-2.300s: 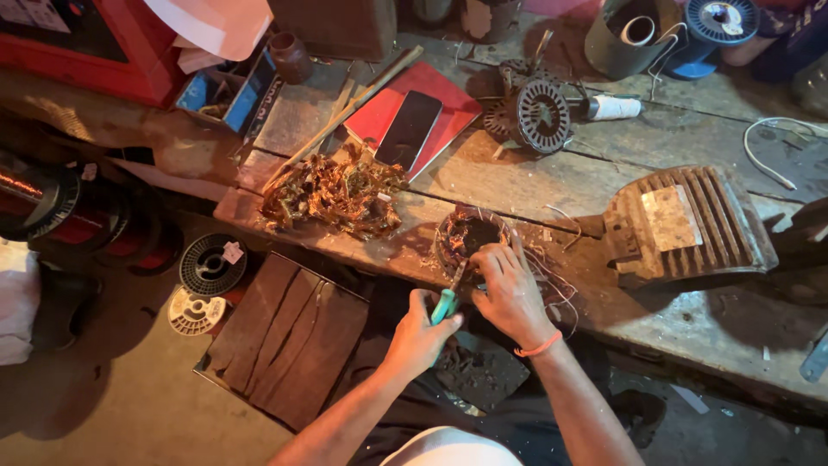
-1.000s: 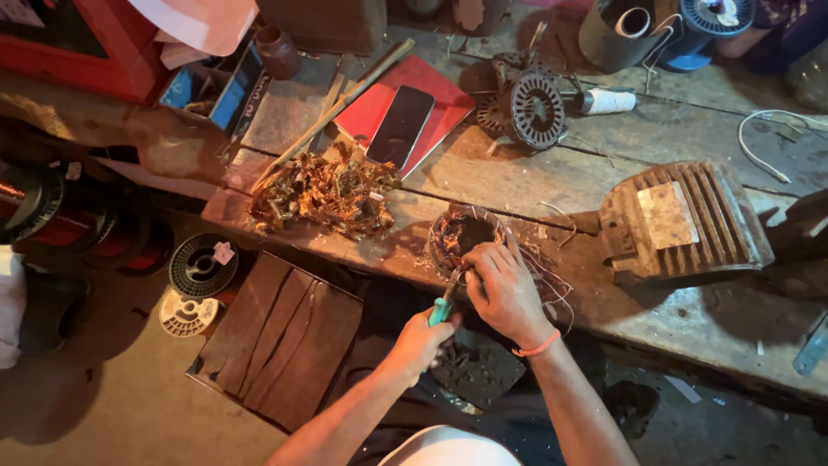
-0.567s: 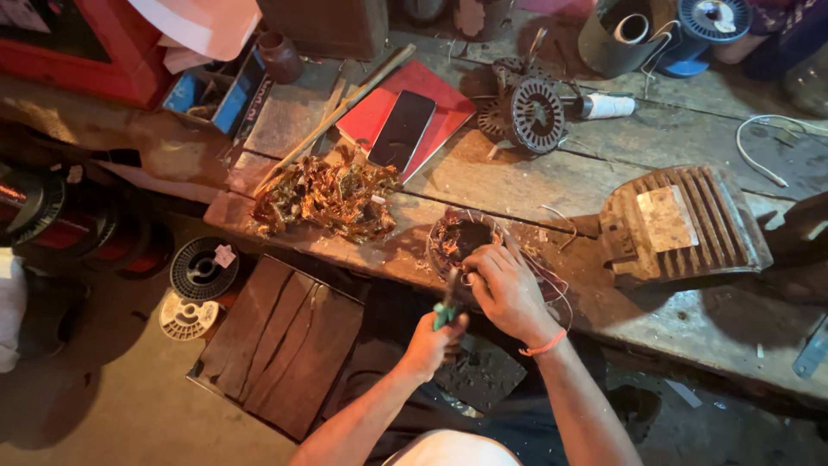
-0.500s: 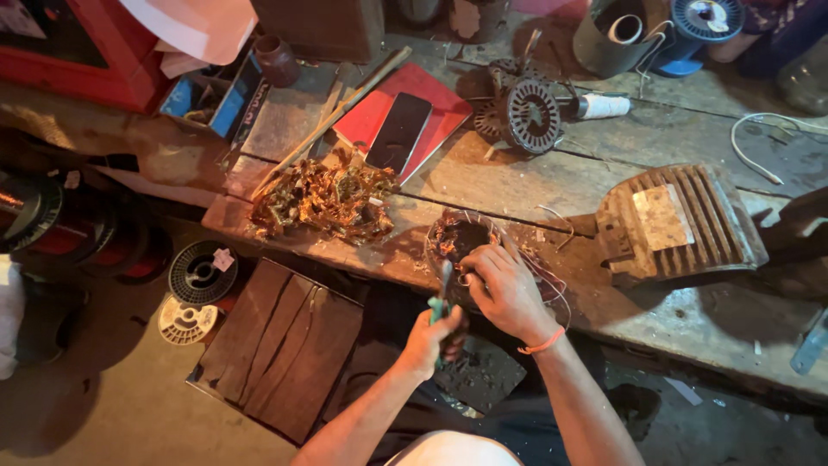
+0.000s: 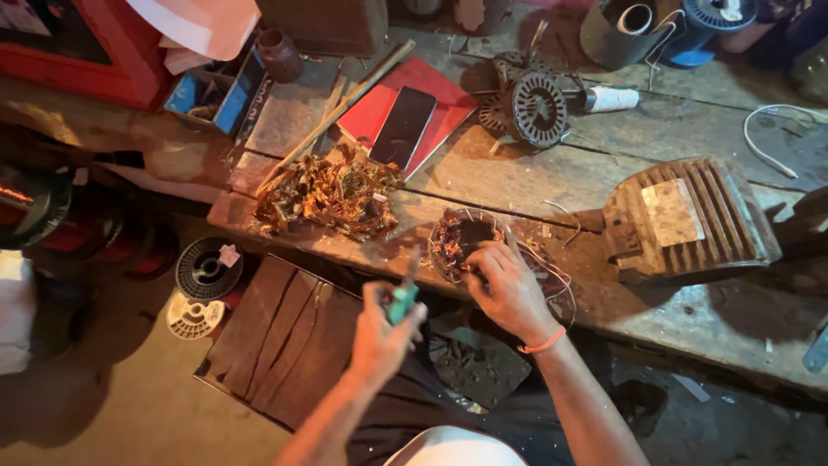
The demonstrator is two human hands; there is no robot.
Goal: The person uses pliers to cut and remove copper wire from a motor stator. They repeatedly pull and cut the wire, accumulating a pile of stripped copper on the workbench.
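Wooden bench (image 5: 535, 185), blurred tool (image 5: 402, 298), half-hidden stator (image 5: 463, 242)

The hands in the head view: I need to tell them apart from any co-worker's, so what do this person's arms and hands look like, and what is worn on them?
Both arms are bare from elbow to fingertips: no sleeves or gloves show. The right hand has a thin orange band around its wrist. The left hand shows no band, watch or ring, though it is slightly blurred.

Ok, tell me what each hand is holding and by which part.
The left hand grips a small hand tool by its teal handle. The right hand rests on the wound motor stator at its near rim, fingers in the copper wires.
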